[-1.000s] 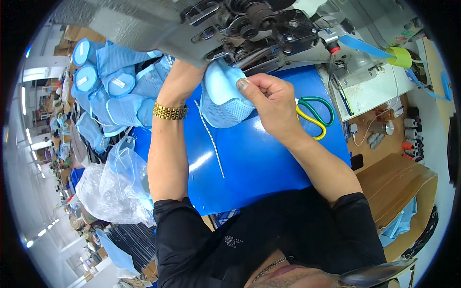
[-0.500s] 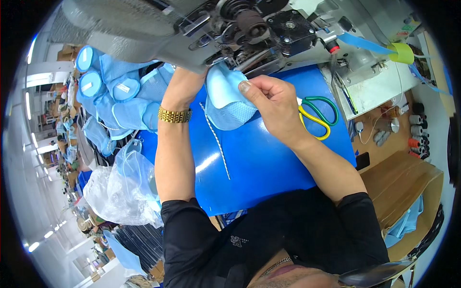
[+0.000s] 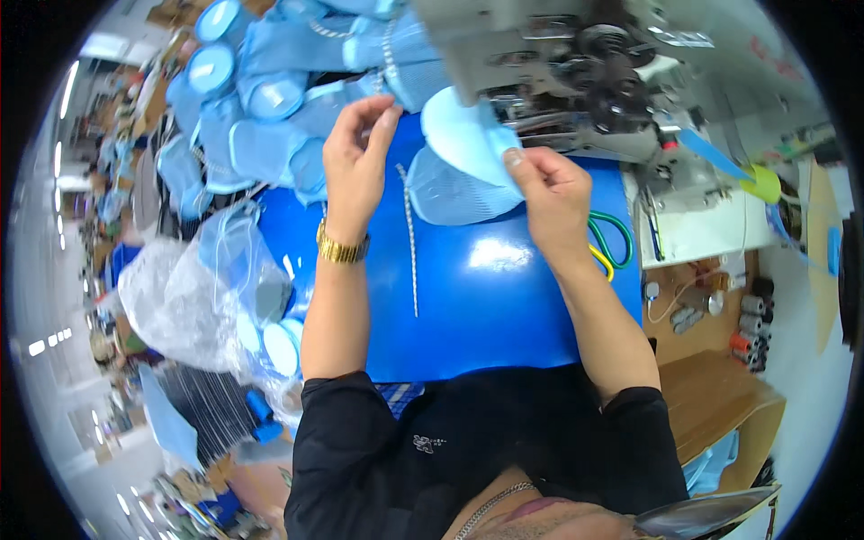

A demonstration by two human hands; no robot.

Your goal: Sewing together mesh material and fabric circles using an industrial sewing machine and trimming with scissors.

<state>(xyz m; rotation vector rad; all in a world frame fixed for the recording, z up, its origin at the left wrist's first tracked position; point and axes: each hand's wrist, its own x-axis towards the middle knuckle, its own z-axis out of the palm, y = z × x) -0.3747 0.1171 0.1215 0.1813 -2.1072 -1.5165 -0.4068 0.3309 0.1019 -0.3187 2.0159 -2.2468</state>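
Note:
My right hand (image 3: 556, 193) pinches the edge of a light blue mesh pouch (image 3: 463, 193) with a smooth pale blue round panel (image 3: 461, 135), beside the sewing machine head (image 3: 576, 81). The pouch hangs over the blue work surface (image 3: 486, 315). To its left, my left hand (image 3: 355, 157) is raised with thumb and fingertips drawn together; whatever lies between them, if anything, cannot be made out. A black-and-white cord (image 3: 413, 252) lies between my forearms. Green and yellow-handled scissors (image 3: 612, 238) are partly covered by my right wrist.
Blue mesh pouches (image 3: 261, 144) with round ends are heaped at the far left. Below them sits a clear plastic bag (image 3: 180, 301). An open cardboard box (image 3: 733, 414) with blue pieces stands at the right, near several thread spools (image 3: 756, 319).
My left hand has come out from under the machine and moved away from the pouch. The pouch, still in my right hand, shows more of its round panel. The view has shifted.

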